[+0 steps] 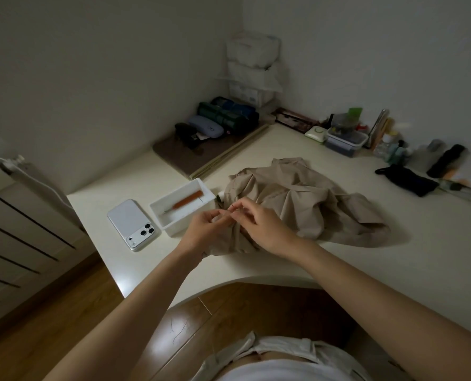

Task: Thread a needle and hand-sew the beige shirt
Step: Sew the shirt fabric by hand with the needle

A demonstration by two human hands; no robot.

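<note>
Dim room, cream desk. Shirt crumpled mid-desk; should handle soft, limp, so best pinched at seam edge. Left hand and right hand meet over shirt's left edge, fingertips together pinching what is probably needle; thread too fine to see.

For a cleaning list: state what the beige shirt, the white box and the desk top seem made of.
Beige shirt: matte woven cloth, maybe cotton; it lies in soft folds. White box: likely plastic; thin, stiff, smooth walls. Desk top: hard cream surface, perhaps laminate or painted board; light glints off its left front edge.
</note>
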